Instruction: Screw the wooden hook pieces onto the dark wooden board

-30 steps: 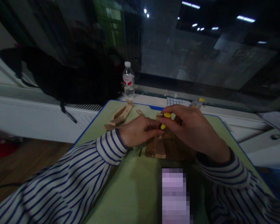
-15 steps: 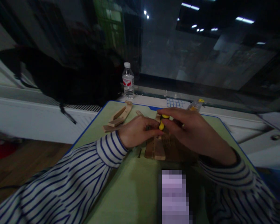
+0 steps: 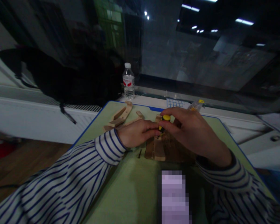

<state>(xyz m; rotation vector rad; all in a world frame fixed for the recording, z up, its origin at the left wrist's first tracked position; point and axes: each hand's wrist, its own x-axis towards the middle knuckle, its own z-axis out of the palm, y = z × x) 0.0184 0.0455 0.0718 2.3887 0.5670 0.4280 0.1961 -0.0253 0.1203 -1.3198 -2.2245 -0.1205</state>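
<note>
My right hand [image 3: 193,133] pinches a small yellow-and-black screwdriver [image 3: 164,119], held upright over a wooden assembly [image 3: 160,147] on a green mat [image 3: 130,186]. My left hand [image 3: 136,133] lies curled beside it, fingertips pressed against the wood near the tool's tip. Both sleeves are white with blue stripes. A small dark screw [image 3: 139,153] lies on the mat just left of the assembly.
Loose wooden pieces [image 3: 121,116] lie at the mat's far left. A water bottle [image 3: 128,81] stands on the sill behind, and a small yellow-capped glue bottle [image 3: 196,105] lies at the far right. A dark bag [image 3: 60,77] sits left of the bottle. A blurred patch covers something near me.
My right hand has turned the yellow screwdriver between its fingers, and the handle shows at a different angle. My left hand has stayed on the wood.
</note>
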